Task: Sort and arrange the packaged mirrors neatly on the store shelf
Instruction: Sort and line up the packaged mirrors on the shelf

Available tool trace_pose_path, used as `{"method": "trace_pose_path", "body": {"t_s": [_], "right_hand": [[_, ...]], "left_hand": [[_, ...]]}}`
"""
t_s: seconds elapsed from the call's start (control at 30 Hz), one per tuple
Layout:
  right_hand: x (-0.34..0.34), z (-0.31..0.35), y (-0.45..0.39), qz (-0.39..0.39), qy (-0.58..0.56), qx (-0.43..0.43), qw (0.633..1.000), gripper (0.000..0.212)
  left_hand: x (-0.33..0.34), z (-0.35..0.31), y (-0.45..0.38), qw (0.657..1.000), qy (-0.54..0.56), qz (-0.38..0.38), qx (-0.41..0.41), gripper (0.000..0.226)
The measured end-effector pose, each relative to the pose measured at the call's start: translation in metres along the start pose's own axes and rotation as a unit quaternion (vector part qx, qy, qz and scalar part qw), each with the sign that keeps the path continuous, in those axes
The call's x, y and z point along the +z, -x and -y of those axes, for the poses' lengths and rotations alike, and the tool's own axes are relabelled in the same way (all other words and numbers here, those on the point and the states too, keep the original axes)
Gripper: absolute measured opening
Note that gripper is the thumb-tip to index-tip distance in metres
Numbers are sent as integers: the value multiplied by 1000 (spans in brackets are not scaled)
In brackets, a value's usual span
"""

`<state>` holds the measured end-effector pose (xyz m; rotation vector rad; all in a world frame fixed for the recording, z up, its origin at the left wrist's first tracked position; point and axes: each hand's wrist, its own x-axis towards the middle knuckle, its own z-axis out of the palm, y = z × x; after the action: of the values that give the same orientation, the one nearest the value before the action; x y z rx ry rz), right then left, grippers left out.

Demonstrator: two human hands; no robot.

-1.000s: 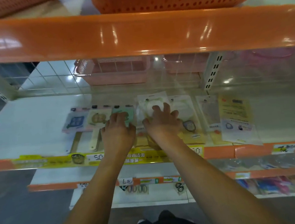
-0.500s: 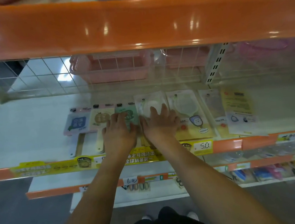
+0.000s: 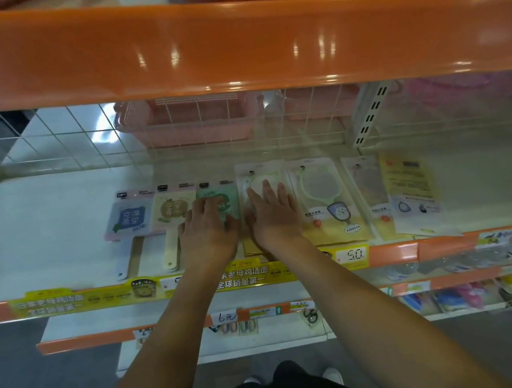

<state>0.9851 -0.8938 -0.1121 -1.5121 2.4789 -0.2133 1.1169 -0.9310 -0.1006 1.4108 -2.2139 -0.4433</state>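
- Green square handled mirror pack (image 3: 218, 201), mid-row on the white shelf (image 3: 40, 225), lies under the left hand (image 3: 208, 229), fingers seemingly flat.
- Clear-bagged round mirror (image 3: 258, 178) just right lies under the right hand (image 3: 273, 214), fingers spread, pressing.
- Step: squaring neighbours; next, probably align edges.

I'm standing in a shop, facing tiered white shelves (image 3: 50, 230) edged with orange rails (image 3: 235, 44). Price tags run along the shelf edge, one reading 5.0 (image 3: 353, 255), beside a yellow advertising strip (image 3: 81, 299) printed in Chinese. Packaged mirrors (image 3: 326, 200) lie in a row before me, pink baskets (image 3: 186, 122) sit behind a wire grid (image 3: 67, 136), and more goods fill the lower shelf (image 3: 462, 298).
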Motion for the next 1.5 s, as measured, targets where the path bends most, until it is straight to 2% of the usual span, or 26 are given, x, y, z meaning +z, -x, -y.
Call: {"method": "trace_pose_path", "body": {"t_s": [0.23,0.4,0.53,0.67,0.77,0.97,1.1,1.23,1.5], "right_hand": [[4,5,3,-14,3,6,1000,57],[12,3,6,-4,46,-3,999,57],[2,3,5,-4,0,-8,1000,56],[-14,-9,8,-38,-46,-9,998,60],[-27,-29,8,-69,-75,18,995,59],[-46,-90,18,-79,-87,80,990,58],[-58,-133,29,-95,-91,118,984,58],[-66,-179,38,-106,-83,155,979,58],[-69,-245,44,-115,-50,196,973,61]], "left_hand": [[0,0,-3,1000,1,5,-5,37],[2,-2,-1,1000,-9,-4,5,35],[2,-7,-1,1000,-15,-1,1,36],[5,-17,-4,1000,-27,15,0,40],[13,-33,-4,999,-25,27,3,43],[37,-83,0,998,-7,38,55,45],[55,-125,2,995,-14,73,73,41],[75,-164,5,991,-6,102,85,41],[105,-216,13,988,-13,108,111,42]]}}
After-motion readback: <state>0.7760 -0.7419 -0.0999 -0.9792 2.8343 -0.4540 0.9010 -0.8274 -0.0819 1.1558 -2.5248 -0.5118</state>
